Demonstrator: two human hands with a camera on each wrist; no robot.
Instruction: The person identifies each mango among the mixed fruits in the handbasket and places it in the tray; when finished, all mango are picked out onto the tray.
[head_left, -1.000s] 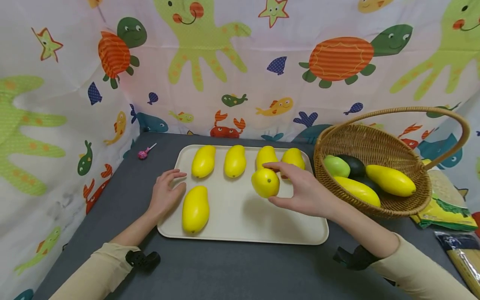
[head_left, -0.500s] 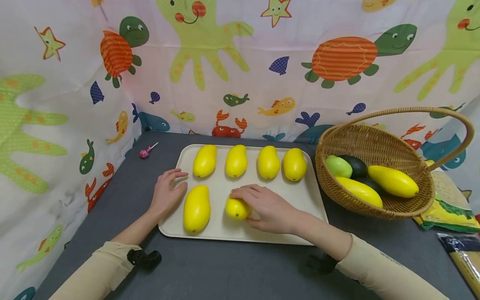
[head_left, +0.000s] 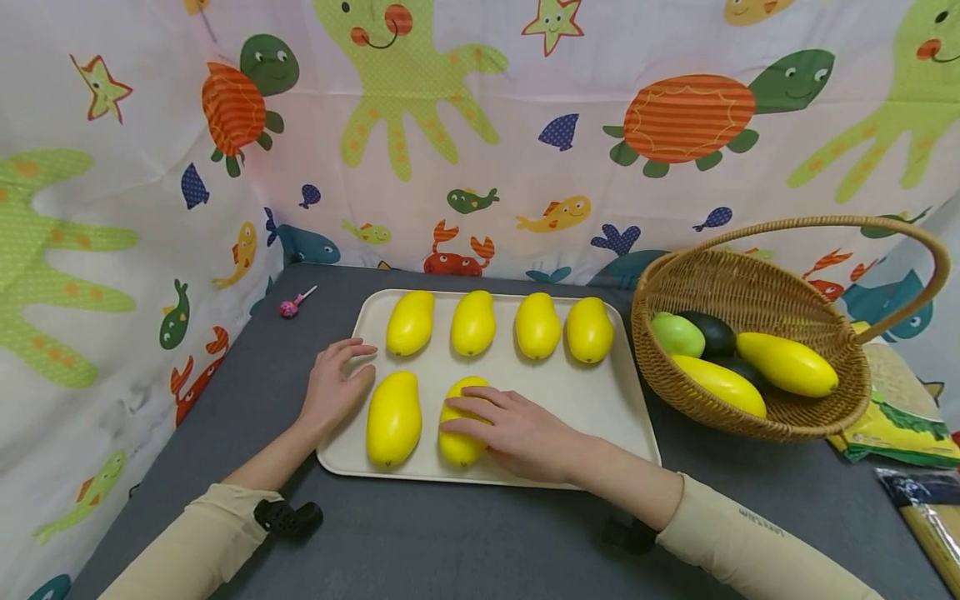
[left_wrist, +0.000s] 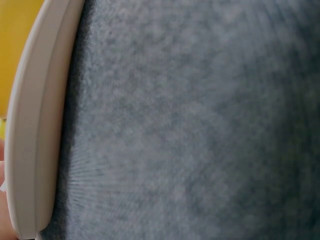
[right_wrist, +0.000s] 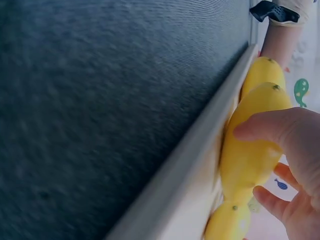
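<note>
Sleeve lettering (head_left: 761, 522) unclear, right grip (head_left: 521, 435) on yellow fruit (right_wrist: 249, 161)

Nothing here can be read for certain from where I stand. One short line of small dark lettering (head_left: 761, 521) runs along the forearm of the beige right sleeve (head_left: 738, 546), slanting with the arm; I see that it is lettering, yet the letters blur too much to spell out. At the far right of the table lie a yellow-and-green printed packet (head_left: 892, 429), partly behind the wicker basket (head_left: 750, 421), and, nearer me, a clear packet with a dark band (head_left: 926, 487); I can't make out any wording on either.
</note>
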